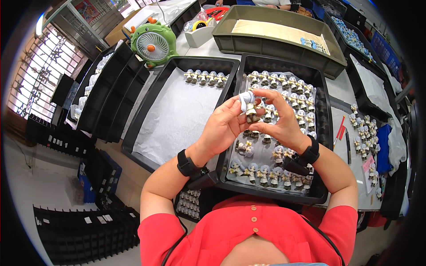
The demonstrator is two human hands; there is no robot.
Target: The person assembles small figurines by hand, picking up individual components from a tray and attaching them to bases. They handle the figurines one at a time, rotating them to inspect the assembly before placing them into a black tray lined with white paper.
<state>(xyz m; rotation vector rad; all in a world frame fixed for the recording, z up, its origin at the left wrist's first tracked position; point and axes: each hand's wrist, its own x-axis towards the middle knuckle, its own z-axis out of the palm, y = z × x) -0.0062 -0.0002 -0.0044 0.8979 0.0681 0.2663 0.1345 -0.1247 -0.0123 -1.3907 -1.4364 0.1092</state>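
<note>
Over the right-hand black tray, a small figurine point(249, 107) with pale hair, a white outfit and dark boots is held up between both hands. My left hand point(223, 125) grips it from the left, with the thumb along its side. My right hand point(282, 120) curves round from the right, fingertips at the figurine's head and thumb by its boots. Below the hands, the black tray point(329, 133) holds rows of similar figurines on white lining. A second black tray point(141, 155) on the left has a short row of figurines point(205, 78) along its far edge.
A green fan point(154, 43) stands beyond the left tray. At the back is a big olive bin point(277, 51). More loose figurines point(364, 136), a red pen point(340, 129) and a blue box point(384, 148) lie on the right. Black trays point(113, 86) stand stacked at left.
</note>
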